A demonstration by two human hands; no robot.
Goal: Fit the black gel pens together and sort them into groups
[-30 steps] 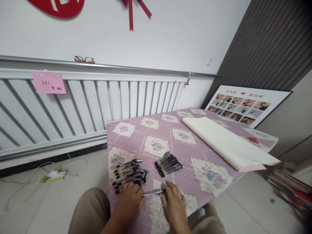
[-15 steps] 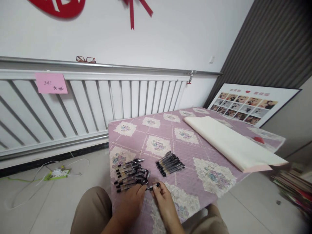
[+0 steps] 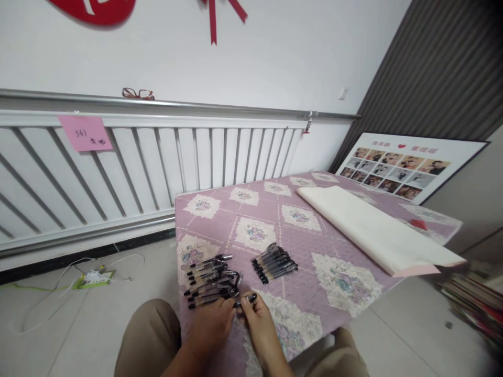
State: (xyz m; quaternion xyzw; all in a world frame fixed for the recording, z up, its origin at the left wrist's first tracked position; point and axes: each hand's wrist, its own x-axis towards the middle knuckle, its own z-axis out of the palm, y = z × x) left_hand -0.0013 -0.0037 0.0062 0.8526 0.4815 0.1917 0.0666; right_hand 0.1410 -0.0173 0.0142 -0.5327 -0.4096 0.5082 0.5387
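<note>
At the near edge of the table, both hands are closed on one pen (image 3: 248,299) with a black cap end. My left hand (image 3: 212,320) covers its left part, so most of the barrel is hidden. The fingers of my right hand (image 3: 257,317) pinch the black end on the right. Just beyond my left hand lies a loose pile of pens (image 3: 210,280) with black ends, pointing roughly sideways. To the right of that pile, several similar pens (image 3: 275,263) lie side by side in a neat row.
A purple flowered tablecloth (image 3: 271,220) covers the table. A folded cream sheet (image 3: 365,225) lies on the right side, with a photo board (image 3: 404,167) behind it. A white radiator (image 3: 204,157) runs along the wall. A power strip (image 3: 94,280) with cables is on the floor at left.
My right hand has shifted slightly left, closer to my left hand, with the pen still between them. The pile and the row look the same.
</note>
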